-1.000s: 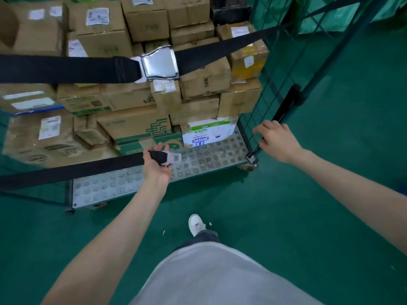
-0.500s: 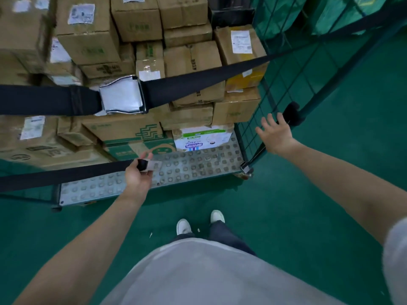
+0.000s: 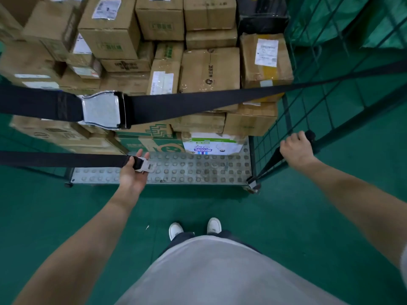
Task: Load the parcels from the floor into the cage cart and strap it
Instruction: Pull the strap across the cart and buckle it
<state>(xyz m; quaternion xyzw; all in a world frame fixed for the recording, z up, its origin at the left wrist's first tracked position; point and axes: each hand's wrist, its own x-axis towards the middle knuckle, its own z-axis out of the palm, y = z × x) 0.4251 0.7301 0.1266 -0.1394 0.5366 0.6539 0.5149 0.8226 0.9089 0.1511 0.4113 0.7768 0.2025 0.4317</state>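
Note:
The cage cart [image 3: 198, 172] holds a tall stack of cardboard parcels [image 3: 209, 69] on its studded metal floor. An upper black strap [image 3: 198, 102] runs across the cart's open front, joined by a closed silver buckle [image 3: 102, 111]. A lower black strap [image 3: 61, 159] comes in from the left; my left hand [image 3: 133, 172] grips its end, with the metal tongue [image 3: 146, 166] sticking out to the right. My right hand [image 3: 296, 149] grips the other lower strap piece [image 3: 269, 164] at the cart's right wire side [image 3: 308, 111].
The floor [image 3: 286, 216] is green all around. My two white shoes [image 3: 195, 227] stand just in front of the cart's front edge. Green sacks [image 3: 343, 16] show behind the right mesh wall. A small white scrap [image 3: 147, 227] lies on the floor.
My right hand was open near the right strap piece and now grips it. The left hand keeps its hold on the lower strap end. The view has dropped and shifted slightly.

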